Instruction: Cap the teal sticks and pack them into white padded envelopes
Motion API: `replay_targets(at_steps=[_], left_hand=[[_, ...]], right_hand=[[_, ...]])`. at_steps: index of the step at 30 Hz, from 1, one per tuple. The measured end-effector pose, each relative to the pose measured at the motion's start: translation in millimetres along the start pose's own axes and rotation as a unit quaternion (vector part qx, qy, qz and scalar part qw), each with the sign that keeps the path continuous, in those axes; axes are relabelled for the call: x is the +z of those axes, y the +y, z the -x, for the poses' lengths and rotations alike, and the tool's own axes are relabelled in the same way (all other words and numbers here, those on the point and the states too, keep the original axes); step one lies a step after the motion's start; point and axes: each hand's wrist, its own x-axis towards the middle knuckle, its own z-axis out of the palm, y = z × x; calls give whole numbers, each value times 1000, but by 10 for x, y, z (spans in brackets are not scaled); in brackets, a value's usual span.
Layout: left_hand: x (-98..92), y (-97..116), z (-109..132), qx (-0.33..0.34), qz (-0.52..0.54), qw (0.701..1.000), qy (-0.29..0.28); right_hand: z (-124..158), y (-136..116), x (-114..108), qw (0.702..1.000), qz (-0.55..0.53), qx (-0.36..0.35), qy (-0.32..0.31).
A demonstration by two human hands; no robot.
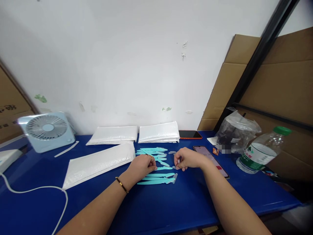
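Note:
Several turquoise eyebrow razors (pixel 156 180) lie side by side on the blue table, most with their blade ends to the right. My left hand (pixel 144 164) is closed in a pinch on the handle of one eyebrow razor (pixel 165 168). At that razor's blade end, my right hand (pixel 182 160) pinches a small clear cap (pixel 174 167); whether the cap is on the blade I cannot tell. Another clear cap (pixel 175 178) sits by the tips of the nearest razors, and a further loose cap (pixel 172 152) lies above, left of my right hand.
White padded envelopes (pixel 97 164) lie left of and behind the razors. A light-blue fan (pixel 47 130) and a white cable (pixel 36 188) are on the left. Rightward are a phone (pixel 211 160), a second phone (pixel 190 134), a bagged cup (pixel 232 130) and a water bottle (pixel 262 151).

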Motion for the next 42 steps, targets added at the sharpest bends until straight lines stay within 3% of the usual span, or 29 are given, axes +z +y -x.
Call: replay_targets(at_steps=[6, 16, 18, 22, 25, 30, 42], left_hand=[[64, -30, -54, 8, 5, 1000, 22], [61, 11, -43, 11, -22, 998, 60], [24, 22, -9, 25, -13, 998, 60], [-31, 9, 45, 62, 13, 998, -7], [-36, -35, 34, 47, 18, 998, -29], [-43, -86, -5, 21, 26, 999, -26], [-41, -132, -39, 23, 47, 999, -12]], right_hand=[[-121, -14, 112, 998, -26, -48, 30], [-147, -100, 133, 984, 76, -113, 116], [-91, -110, 98, 983, 89, -132, 88], [-33, -102, 73, 984, 120, -127, -22], [-38, -70, 68, 986, 132, -95, -35], [-10, -22, 0, 986, 158, -57, 11], [-133, 11, 82, 976, 172, -100, 92]])
